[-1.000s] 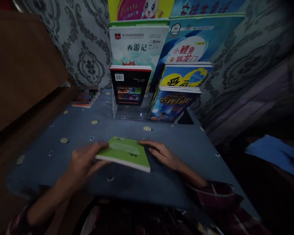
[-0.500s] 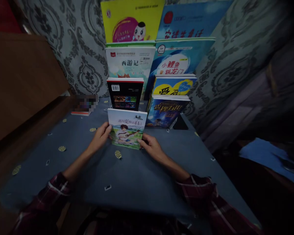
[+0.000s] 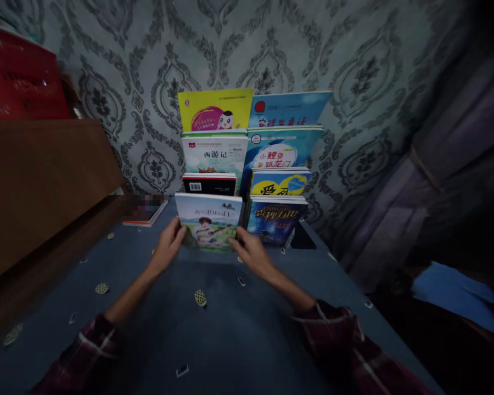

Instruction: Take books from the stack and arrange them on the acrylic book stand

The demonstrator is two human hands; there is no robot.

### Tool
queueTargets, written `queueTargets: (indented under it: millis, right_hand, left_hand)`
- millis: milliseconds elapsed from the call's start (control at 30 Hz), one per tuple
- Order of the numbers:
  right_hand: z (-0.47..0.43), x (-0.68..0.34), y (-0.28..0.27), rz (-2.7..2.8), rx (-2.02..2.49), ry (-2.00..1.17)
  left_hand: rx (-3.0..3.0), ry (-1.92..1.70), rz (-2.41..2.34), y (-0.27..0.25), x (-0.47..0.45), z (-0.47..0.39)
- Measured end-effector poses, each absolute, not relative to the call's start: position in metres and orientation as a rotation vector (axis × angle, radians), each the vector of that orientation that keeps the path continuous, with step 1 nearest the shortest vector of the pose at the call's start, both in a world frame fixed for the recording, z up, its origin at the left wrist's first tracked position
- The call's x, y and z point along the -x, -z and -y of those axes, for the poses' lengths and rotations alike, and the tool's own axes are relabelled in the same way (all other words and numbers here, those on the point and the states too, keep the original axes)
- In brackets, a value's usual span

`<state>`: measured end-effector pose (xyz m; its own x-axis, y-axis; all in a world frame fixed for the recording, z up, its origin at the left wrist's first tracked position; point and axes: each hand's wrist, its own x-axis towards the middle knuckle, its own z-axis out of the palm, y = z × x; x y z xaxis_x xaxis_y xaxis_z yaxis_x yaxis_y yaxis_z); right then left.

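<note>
A thin book (image 3: pixel 209 222) with a drawn guitar player on its cover stands upright between my two hands. My left hand (image 3: pixel 168 244) grips its left edge, and my right hand (image 3: pixel 251 249) holds the lower right edge with the thumb on the cover. Right behind it a black-covered book (image 3: pixel 212 185) shows only its top part. Farther back in that column stand a white book (image 3: pixel 214 156) and a yellow book (image 3: pixel 214 109). Beside my right hand, a dark blue book (image 3: pixel 275 222) heads the right column.
The right column also holds a yellow-and-blue book (image 3: pixel 280 182), a teal book (image 3: pixel 286 148) and a light blue book (image 3: pixel 290 108). A small book stack (image 3: pixel 146 211) lies at the left. The blue tablecloth (image 3: pixel 160 323) reaches the wall; a brown box (image 3: pixel 45 186) stands left, a curtain (image 3: pixel 415 192) right.
My view has tilted up, so the books sit lower in the picture. The held book is nearer the black book and now covers most of it. Both hands keep their grip.
</note>
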<state>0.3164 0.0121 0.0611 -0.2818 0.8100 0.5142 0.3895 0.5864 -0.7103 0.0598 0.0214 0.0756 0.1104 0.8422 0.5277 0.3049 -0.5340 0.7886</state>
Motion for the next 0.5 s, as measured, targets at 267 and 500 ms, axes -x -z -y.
queueTargets:
  millis: [267,500]
  right_hand:
    - [-0.062,-0.309,-0.149,1.853,0.872,-0.183]
    - [-0.074,-0.309,-0.152,1.807,0.852,-0.095]
  left_hand:
    - [-2.106,-1.764,-0.955,-0.154,-0.067,-0.076]
    - [-2.161,-1.889,-0.928,-0.159,-0.076,-0.088]
